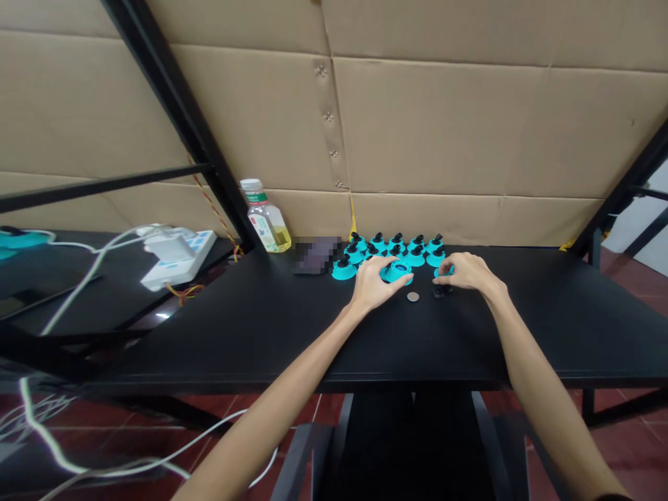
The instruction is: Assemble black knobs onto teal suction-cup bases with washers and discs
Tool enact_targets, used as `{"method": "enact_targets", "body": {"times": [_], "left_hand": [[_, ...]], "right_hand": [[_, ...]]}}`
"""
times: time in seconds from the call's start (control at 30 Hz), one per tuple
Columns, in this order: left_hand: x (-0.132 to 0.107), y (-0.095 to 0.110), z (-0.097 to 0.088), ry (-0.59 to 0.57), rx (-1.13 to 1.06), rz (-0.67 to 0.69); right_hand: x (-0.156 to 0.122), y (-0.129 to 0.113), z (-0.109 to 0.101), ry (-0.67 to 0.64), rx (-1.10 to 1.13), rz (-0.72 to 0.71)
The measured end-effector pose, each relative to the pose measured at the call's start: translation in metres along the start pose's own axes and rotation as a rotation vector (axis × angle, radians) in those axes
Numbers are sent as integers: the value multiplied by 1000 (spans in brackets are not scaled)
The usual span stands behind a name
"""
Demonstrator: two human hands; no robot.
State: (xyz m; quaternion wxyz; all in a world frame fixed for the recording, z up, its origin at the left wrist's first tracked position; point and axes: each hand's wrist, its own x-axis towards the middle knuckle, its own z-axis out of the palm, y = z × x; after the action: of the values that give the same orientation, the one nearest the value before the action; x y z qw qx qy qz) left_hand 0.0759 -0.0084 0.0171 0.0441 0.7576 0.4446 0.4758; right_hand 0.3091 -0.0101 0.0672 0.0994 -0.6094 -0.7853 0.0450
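My left hand is closed around a turquoise cone-shaped base, which shows a dark round opening on its upper side and no black knob. My right hand has its fingertips pinched together just above small black parts on the table; what is between them, if anything, is hidden. A bit of turquoise shows behind those fingers. On the table between the hands lies a coin-like round disc. Behind my left hand, several turquoise bases with black knobs stand in rows.
A clear bottle with yellow liquid stands at the back left of the black table, beside a blurred-out dark flat item. Further left, a white power strip and white cables lie on another surface. Cardboard panels rise behind the table.
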Motion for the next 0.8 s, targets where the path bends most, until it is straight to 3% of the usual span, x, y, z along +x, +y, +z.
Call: {"method": "enact_targets", "body": {"times": [0.53, 0.8], "left_hand": [[-1, 1, 1, -31, -2, 9], [-2, -2, 3, -21, 0, 20]], "right_hand": [[1, 1, 5, -113, -14, 58], [-3, -1, -3, -220, 15, 146]]}}
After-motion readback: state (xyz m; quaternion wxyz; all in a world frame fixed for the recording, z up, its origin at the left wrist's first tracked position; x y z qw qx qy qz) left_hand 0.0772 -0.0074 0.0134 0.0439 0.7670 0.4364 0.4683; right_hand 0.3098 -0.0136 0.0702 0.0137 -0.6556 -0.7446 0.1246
